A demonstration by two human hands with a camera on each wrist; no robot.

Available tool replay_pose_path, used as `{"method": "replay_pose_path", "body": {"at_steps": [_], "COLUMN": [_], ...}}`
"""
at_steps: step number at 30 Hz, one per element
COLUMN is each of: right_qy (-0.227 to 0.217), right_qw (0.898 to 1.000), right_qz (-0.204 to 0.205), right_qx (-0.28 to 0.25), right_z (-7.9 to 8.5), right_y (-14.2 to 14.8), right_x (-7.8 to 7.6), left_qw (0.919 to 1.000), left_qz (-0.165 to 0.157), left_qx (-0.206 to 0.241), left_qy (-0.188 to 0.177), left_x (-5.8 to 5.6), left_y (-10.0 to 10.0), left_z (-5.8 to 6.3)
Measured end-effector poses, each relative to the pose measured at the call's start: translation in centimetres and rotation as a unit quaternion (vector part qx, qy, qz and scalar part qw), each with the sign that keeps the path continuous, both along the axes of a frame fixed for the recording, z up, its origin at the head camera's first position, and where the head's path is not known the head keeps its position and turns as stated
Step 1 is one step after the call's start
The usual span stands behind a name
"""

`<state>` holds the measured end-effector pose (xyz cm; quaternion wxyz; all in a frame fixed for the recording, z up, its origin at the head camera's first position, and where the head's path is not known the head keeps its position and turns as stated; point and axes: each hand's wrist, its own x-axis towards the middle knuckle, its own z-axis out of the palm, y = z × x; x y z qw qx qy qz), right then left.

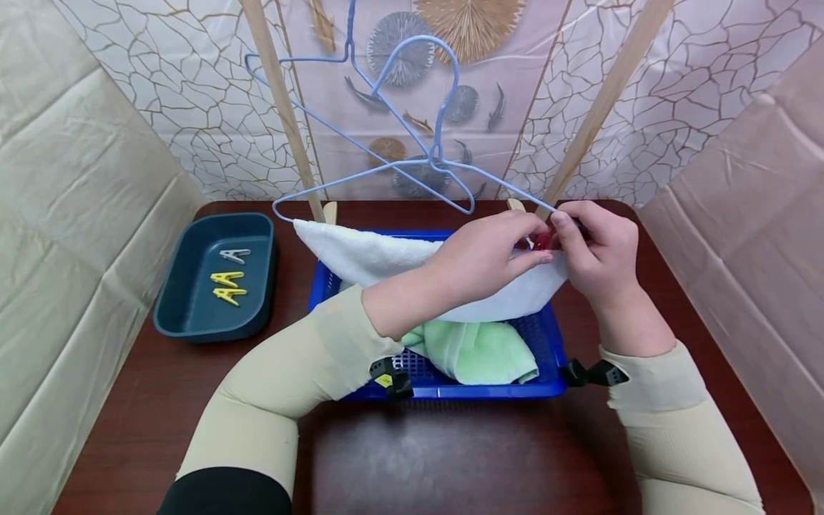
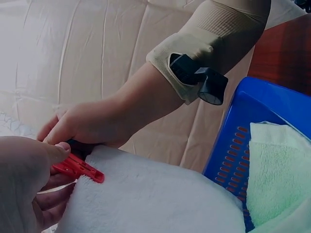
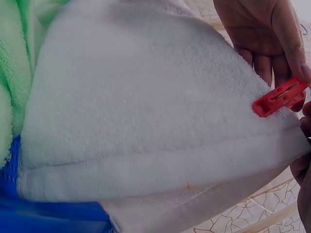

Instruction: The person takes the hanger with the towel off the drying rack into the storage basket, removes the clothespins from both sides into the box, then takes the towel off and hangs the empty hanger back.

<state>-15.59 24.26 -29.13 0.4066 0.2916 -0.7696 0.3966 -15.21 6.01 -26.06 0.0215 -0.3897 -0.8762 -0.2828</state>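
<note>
A white towel [image 1: 367,250] hangs along the lower bar of a light-blue wire hanger [image 1: 360,174], sagging in the middle over the basket. My left hand [image 1: 479,250] pinches a red clothespin [image 2: 80,167] between thumb and fingers. In the right wrist view, the jaws of this clothespin [image 3: 272,103] sit over the towel's upper edge, near its right corner. With my right hand [image 1: 605,250] I grip the right end of the hanger together with the towel's corner; the thumb lies on top and the other fingers are mostly hidden behind.
Beneath the towel stands a blue plastic basket [image 1: 450,392] with a green towel [image 1: 479,350] in it. A dark teal tray [image 1: 169,315] to the left contains a grey clothespin [image 1: 234,255] and two yellow clothespins [image 1: 227,279]. Behind hangs another blue hanger [image 1: 322,129], between wooden poles [image 1: 283,107].
</note>
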Motion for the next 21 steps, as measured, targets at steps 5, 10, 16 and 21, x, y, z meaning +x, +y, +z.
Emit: {"method": "replay_pose_path", "body": {"at_steps": [5,10,16,21], "right_qy": [-0.001,-0.001,-0.002,-0.004], "right_qw": [1.0,1.0,1.0,1.0], "right_qz": [0.005,0.005,0.007,0.007], "right_qx": [-0.013,-0.019,-0.022,-0.021], "right_z": [0.03,0.56,0.48,0.13], "right_y": [-0.14,-0.74,-0.69,-0.25], "right_x": [-0.03,0.49,0.21,-0.2], "left_qw": [0.9997,0.999,0.9968,0.996], "left_qz": [-0.014,-0.024,-0.03,-0.028], "left_qx": [0.018,0.032,0.056,0.069], "left_qy": [0.011,0.019,0.049,0.049], "left_x": [-0.17,-0.25,-0.43,-0.58], "left_y": [0.0,-0.08,-0.28,-0.38], "left_z": [-0.27,-0.41,-0.69,-0.71]}}
